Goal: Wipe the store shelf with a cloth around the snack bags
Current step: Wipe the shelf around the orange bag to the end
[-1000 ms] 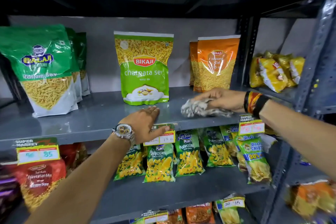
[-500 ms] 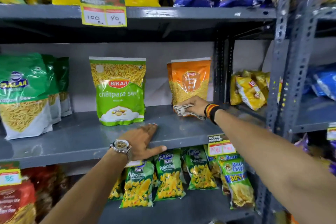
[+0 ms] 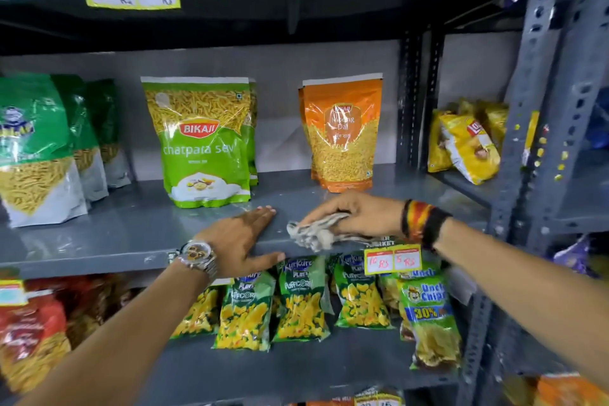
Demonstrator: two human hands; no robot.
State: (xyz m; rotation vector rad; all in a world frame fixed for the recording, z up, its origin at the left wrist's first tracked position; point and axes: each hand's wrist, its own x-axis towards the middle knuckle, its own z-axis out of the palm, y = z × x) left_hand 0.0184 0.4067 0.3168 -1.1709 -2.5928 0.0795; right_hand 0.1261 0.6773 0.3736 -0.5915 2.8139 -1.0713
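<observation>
The grey metal shelf carries upright snack bags: green-and-white bags at the left, a green Bikaji chatpata sev bag in the middle, an orange moong dal bag to its right. My right hand presses a crumpled grey-white cloth onto the shelf's front edge, in front of the orange bag. Just left of the cloth, my left hand, with a wristwatch, lies flat on the shelf's front edge, fingers spread, in front of the green Bikaji bag.
Small green puffcorn and chips packets fill the shelf below, with red bags at its left. Price tags hang on the shelf lips. A perforated grey upright stands at the right, yellow chip bags beyond it.
My right hand has drawn the cloth from the base of the orange bag forward to the shelf's front edge, close to my left hand. The left hand stays flat on the shelf.
</observation>
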